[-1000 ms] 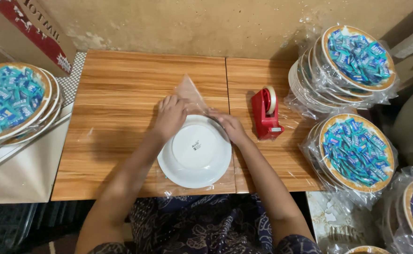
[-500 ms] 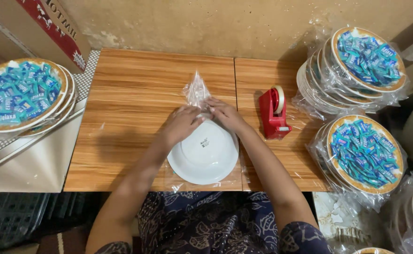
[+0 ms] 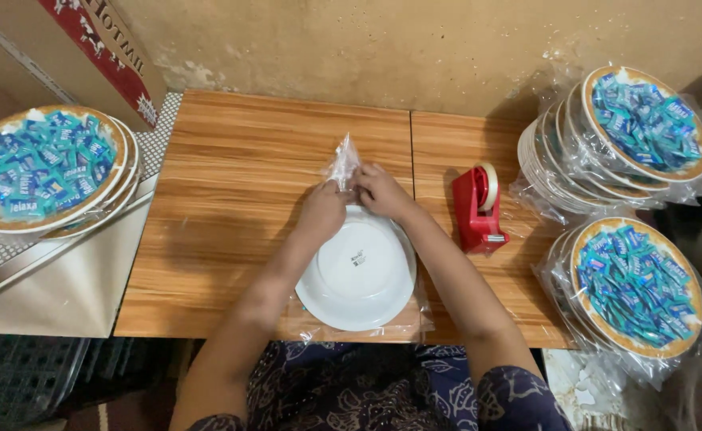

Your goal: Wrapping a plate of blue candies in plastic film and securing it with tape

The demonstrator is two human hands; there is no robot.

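With the plate point(image 3: 359, 271) face down on the worktop point(image 3: 231, 191), our left hand point(image 3: 323, 211) and right hand point(image 3: 379, 191) pinch the wrap point(image 3: 343, 160) (gathered at the far rim), best kept taut.

head cam | looks steeply down | close above wooden table point(image 3: 231, 168)

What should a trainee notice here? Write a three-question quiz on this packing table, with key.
1. True or false: the round white plate lies face down inside a clear plastic bag.
2. Which hands pinch the bag's gathered end: A left only, B right only, C both?
3. What stands right of the plate on the wooden table?

Key: 1 true. 2 C: left hand and right hand. 3 The red tape dispenser.
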